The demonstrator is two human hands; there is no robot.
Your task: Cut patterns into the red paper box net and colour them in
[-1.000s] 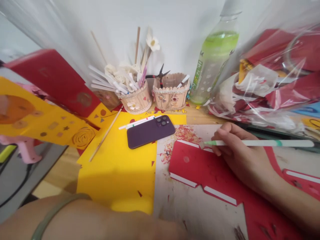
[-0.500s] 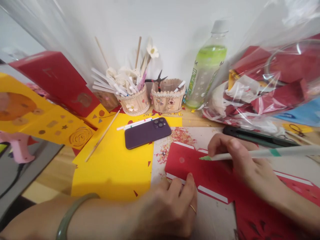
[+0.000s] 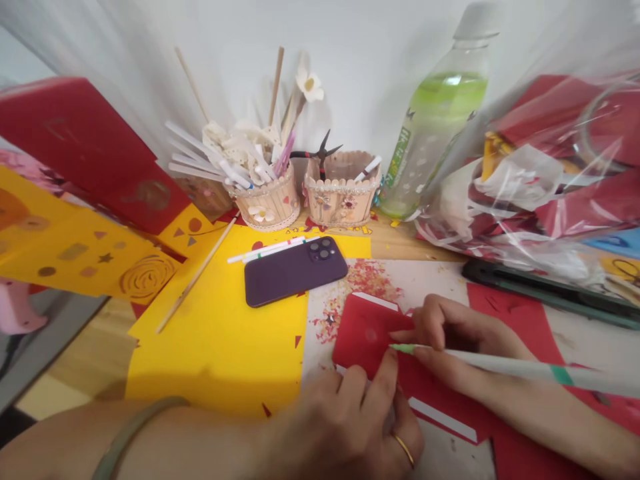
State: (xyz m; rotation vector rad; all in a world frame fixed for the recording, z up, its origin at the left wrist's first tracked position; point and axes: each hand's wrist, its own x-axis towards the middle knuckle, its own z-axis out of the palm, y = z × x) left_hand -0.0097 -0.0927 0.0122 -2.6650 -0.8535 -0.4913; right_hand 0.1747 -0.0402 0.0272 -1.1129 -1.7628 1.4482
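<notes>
My right hand (image 3: 450,333) pinches a white marker pen (image 3: 505,365) with a green tip and a green band. The tip points left, over a red card cut-out (image 3: 363,323) with white strips along its edges. My left hand (image 3: 345,413), with a gold ring and a bangle on the wrist, grips the card's near edge. Its index fingertip lies on the card right by the pen tip; the thumb's hold is partly hidden. Under the card lies a pale board (image 3: 443,273) strewn with small red and yellow paper bits.
A purple phone (image 3: 280,273) rests on yellow paper (image 3: 215,353) beside white pens (image 3: 267,248) and a wooden stick (image 3: 195,280). Behind stand two decorated baskets (image 3: 265,203), a drink bottle (image 3: 433,133) and a clear plastic bag (image 3: 540,193). A red box (image 3: 85,147) stands left.
My right hand has come nearer, bringing the pen tip down and left to my left index finger. My left hand has shifted slightly right. The camera view has also moved a little.
</notes>
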